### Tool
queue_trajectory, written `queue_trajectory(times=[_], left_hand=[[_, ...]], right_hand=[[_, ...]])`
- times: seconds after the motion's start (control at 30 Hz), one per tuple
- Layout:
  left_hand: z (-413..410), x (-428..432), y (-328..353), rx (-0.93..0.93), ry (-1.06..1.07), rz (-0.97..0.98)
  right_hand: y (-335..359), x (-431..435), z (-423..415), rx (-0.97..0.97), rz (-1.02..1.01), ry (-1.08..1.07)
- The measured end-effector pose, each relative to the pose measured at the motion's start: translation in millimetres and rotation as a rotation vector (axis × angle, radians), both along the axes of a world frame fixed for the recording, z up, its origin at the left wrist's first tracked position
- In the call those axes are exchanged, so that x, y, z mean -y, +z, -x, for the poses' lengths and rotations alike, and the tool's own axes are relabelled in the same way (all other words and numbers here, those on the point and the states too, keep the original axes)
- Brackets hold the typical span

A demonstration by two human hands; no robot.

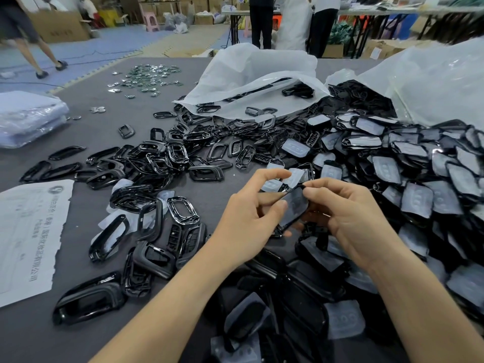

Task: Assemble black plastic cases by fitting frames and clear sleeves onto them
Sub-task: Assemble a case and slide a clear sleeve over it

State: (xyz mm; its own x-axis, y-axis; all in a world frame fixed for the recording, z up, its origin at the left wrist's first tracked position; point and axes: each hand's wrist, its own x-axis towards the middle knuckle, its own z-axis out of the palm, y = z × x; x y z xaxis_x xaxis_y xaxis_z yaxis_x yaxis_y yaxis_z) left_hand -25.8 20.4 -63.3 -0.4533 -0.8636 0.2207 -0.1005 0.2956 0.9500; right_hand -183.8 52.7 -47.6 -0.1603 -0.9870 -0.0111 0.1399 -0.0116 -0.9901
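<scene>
Forearms enter at bottom frame; left hand and right hand pinch one black case from opposite sides, likely bracing it to press parts together.

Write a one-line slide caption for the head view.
Mid-assembly: left hand and right hand pinch one black case over a table heaped with frames and clear sleeves.

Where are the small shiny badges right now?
Head view: the shiny badges lie far left on the table, beyond the black frames and left of the white plastic bag.
</scene>
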Motion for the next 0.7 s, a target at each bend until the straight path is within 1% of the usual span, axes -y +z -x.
queue_trajectory(times=[0.2, 0.3, 0.43, 0.53, 0.7], left_hand=[[-1.0, 0.8, -0.2, -0.007, -0.015, -0.004], [0.8, 1.9, 0.8, -0.006, -0.027, -0.043], [1.0, 3.1, 0.1, -0.072, -0.06, -0.12], [-0.3, 3.4, 0.2, -0.099, -0.085, -0.145], [1.0, 1.5, 1.8, -0.051, -0.021, -0.055]], right_hand=[[-2.3, 0.5, 1.1, -0.078, 0.019, -0.023], [-1.5, 0.6, 0.5, -0.13, 0.053, -0.033], [-2.5, 1.4, -2.3, -0.27, 0.126, -0.08], [-2.1, 1.6, -3.7, -0.302, 0.16, -0.102], [-2.1, 0.7, -5.7, -0.311, 0.176, -0.11]])
